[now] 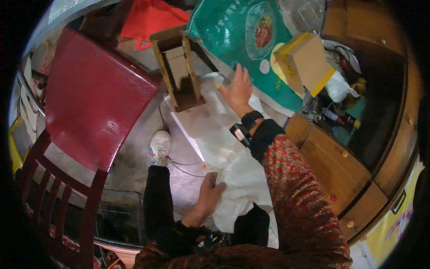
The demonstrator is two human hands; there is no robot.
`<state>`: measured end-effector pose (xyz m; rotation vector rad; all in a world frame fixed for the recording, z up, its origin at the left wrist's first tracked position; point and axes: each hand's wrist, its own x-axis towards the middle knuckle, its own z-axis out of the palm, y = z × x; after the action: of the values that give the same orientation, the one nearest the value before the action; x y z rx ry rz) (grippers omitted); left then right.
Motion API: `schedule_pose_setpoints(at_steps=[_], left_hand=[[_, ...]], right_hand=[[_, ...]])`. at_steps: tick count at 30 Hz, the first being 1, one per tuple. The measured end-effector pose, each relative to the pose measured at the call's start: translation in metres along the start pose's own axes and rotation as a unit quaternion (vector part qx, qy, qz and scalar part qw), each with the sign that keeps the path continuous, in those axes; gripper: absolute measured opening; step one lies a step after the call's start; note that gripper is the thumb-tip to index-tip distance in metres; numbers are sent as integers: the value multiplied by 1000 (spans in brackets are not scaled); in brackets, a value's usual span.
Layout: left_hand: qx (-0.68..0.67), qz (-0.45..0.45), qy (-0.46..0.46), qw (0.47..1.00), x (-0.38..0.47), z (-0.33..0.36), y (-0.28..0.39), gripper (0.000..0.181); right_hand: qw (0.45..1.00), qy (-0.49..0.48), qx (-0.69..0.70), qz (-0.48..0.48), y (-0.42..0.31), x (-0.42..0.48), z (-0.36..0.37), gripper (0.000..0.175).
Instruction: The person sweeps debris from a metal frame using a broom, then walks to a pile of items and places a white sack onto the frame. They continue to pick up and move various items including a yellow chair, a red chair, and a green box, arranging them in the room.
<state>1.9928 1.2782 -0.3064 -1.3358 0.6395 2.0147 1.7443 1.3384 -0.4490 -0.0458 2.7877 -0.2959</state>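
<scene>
A white, partly see-through plastic sheet or sack point(240, 175) stretches from above my lap towards an open cardboard box. Its near left edge lies at the thumb and fingers of my left hand point(209, 193), which appear to pinch it. Over the sheet's far end reaches my right hand point(238, 89), thumb and fingers apart, with nothing seen in it. Whether its fingertips touch the sheet I cannot tell. The tall, narrow open cardboard box point(162, 60) stands left of my right hand. Beyond the fingers lies a green plastic bag point(228, 37) with a printed food picture.
A chair with a dark red seat point(97, 97) stands at left. A cardboard carton with yellow edges point(309, 64) rests at the green bag's right. Wooden cabinetry point(336, 158) curves along the right. A red bag point(151, 20) lies at the back; a thin cable point(186, 173) crosses the floor.
</scene>
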Motion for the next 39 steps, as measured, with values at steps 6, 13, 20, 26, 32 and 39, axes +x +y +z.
schedule_pose_setpoints(at_steps=[6,13,20,26,32,39], left_hand=[[25,19,-19,999,-1,-5,6,32],[20,45,-36,998,4,4,8,33],[86,78,-74,990,18,8,4,30],[213,29,-57,975,-17,-15,-7,38],[173,76,-159,969,-86,10,-1,32],[33,67,-364,928,-186,52,59,33]], right_hand=[[981,105,0,164,-11,46,37,75],[962,60,233,128,75,52,-26,35],[881,-3,448,153,123,-76,-163,26],[940,-50,333,52,99,-181,-290,30],[944,-146,294,15,54,-249,-342,30],[943,-234,204,-119,-19,-326,-385,55]])
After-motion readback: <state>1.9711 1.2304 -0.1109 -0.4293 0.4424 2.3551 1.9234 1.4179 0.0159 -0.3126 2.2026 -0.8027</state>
